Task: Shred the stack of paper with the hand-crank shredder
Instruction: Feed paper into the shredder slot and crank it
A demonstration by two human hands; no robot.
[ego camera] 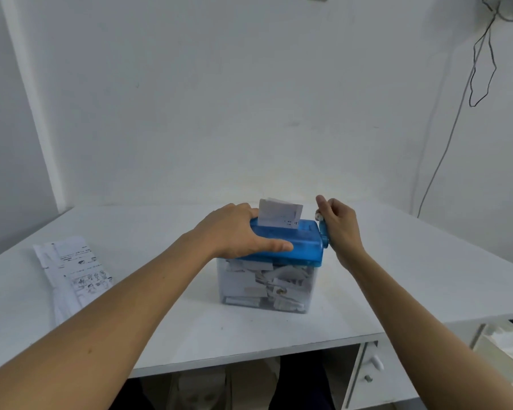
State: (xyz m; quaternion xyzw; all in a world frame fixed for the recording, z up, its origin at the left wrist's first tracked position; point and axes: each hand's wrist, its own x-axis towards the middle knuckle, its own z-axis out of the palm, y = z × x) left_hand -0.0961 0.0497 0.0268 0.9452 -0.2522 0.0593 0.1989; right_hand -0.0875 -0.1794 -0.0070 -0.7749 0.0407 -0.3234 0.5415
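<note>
The hand-crank shredder (299, 242) is being steadied at the middle of the desk (403, 273), its blue top sitting on a clear bin (307, 294) packed with white strips (249, 282). The top is being clasped from the left by the left grip (237, 232), fingers draped over it and thumb lying along its near edge. The crank (322, 229) at the right end is being held by the right grip (341, 229), fingers curled round it. A folded sheet (280, 213) is being held upright in the slot. The paper stack (75, 273) is lying at the desk's left, well apart.
</note>
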